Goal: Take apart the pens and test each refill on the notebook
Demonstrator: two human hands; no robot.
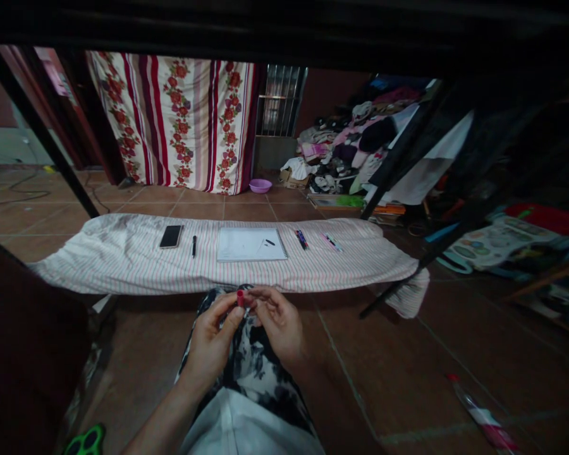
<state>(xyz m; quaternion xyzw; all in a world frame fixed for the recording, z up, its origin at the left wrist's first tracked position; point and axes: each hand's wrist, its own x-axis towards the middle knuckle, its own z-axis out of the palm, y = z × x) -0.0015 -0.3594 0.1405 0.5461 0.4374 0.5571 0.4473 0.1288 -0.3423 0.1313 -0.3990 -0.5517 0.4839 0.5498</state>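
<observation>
At the bottom left edge lie green scissor handles (88, 440), and on the tiles at the lower right lies a pen with a red end (482, 417). The person sits with a black-and-white patterned cloth (251, 370) over the lap, and both hands meet just above it. The left hand (213, 341) pinches a small red piece (240, 297), like a pen cap, between thumb and fingertips. The right hand (277, 322) has its fingers curled in against the same spot, touching the left hand's fingertips; whether it grips anything is too small to tell. Just beyond the hands a striped cloth (123, 259) is spread across the floor. On it, from left to right, lie a phone (171, 236), a black pen (194, 246), an open notebook (246, 248) with a small dark item (269, 242) on its page, a pair of dark pens (301, 239) and some lighter pens (330, 241). Farther back a purple bowl (260, 185) sits on the tiles, near a floral curtain (184, 120) and a heap of clothes (346, 145).
</observation>
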